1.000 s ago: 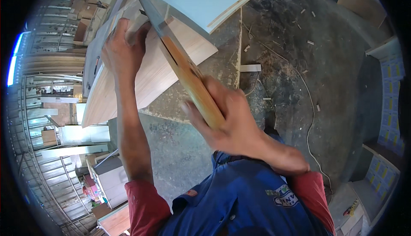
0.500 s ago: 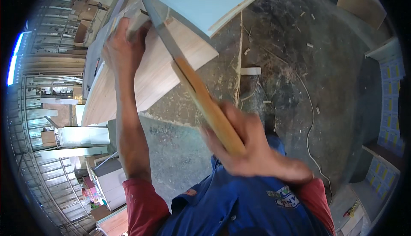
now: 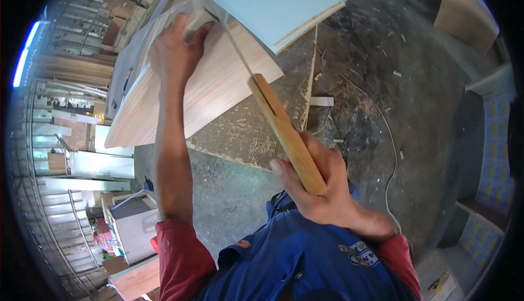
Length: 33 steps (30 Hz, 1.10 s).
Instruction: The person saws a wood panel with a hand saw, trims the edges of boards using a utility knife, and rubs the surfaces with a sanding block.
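My right hand (image 3: 327,194) is closed round the long wooden handle (image 3: 281,123) of a saw. Its thin metal blade (image 3: 237,47) runs up and away, crossing beside a small pale wood piece (image 3: 196,21). That piece is in the grip of my left hand (image 3: 176,55), over a light wood-grain board (image 3: 218,104). A stack of white panels (image 3: 278,6) lies just beyond the blade, at the upper middle.
The board rests on a worn brown sheet (image 3: 251,137). A cable (image 3: 390,153) and small offcuts lie on the concrete floor (image 3: 420,148). A white shelving unit (image 3: 491,137) stands at right, a curved brown panel (image 3: 464,17) behind it. Stacked boards (image 3: 71,71) fill the left.
My right hand has moved toward the lower right with the saw, drawing it back. My left hand keeps its hold on the wood piece. The view has shifted slightly.
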Each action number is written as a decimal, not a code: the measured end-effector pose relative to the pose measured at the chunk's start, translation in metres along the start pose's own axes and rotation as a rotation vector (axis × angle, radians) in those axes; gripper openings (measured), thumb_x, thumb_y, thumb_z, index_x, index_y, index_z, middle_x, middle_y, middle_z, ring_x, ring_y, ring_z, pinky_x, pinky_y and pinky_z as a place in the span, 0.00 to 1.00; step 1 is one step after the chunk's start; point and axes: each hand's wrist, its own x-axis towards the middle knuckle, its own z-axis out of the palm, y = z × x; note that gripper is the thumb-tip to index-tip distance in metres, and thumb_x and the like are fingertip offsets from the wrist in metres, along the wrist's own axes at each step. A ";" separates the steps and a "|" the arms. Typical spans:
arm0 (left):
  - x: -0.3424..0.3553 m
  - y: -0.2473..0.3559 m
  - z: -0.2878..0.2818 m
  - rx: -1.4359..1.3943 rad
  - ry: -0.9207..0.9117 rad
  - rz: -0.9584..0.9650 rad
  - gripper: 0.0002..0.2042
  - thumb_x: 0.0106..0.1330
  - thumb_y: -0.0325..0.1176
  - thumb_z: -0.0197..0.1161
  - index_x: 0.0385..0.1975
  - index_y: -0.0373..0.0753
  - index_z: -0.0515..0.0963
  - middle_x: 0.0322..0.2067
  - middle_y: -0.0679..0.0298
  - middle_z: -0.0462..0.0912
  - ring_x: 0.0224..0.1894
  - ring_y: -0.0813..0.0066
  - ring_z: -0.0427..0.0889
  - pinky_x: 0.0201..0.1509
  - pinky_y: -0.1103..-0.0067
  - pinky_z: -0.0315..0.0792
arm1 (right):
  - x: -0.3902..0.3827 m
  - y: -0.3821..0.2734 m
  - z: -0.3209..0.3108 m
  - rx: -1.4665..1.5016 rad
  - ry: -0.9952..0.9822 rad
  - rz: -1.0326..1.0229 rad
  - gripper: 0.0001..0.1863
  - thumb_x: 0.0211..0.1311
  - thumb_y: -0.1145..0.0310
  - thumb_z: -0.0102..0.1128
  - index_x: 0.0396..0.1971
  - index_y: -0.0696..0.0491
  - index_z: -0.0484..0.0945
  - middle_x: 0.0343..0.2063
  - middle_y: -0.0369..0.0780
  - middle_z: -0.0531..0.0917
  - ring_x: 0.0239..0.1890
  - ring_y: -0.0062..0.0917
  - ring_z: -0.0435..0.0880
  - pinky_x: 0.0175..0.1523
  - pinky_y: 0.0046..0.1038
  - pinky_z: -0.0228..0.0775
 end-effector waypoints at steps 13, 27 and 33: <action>0.006 -0.006 0.011 -0.107 0.055 -0.038 0.22 0.63 0.57 0.68 0.42 0.45 0.80 0.22 0.57 0.84 0.31 0.50 0.86 0.34 0.60 0.76 | -0.008 0.044 -0.048 0.939 0.182 0.285 0.17 0.78 0.57 0.49 0.25 0.45 0.66 0.09 0.24 0.57 0.09 0.11 0.53 0.18 0.22 0.52; 0.005 -0.011 0.016 -0.139 0.071 -0.031 0.21 0.64 0.57 0.67 0.41 0.45 0.80 0.23 0.56 0.85 0.31 0.49 0.86 0.34 0.59 0.76 | -0.012 0.047 -0.095 1.174 0.073 0.362 0.18 0.80 0.59 0.43 0.25 0.46 0.63 0.11 0.25 0.56 0.09 0.13 0.54 0.17 0.21 0.50; -0.001 -0.010 0.003 -0.270 0.108 0.037 0.20 0.65 0.52 0.68 0.50 0.47 0.79 0.32 0.55 0.86 0.41 0.53 0.85 0.52 0.59 0.73 | -0.085 0.053 -0.158 0.887 0.258 0.062 0.16 0.80 0.57 0.44 0.29 0.48 0.68 0.11 0.25 0.58 0.10 0.11 0.54 0.19 0.21 0.51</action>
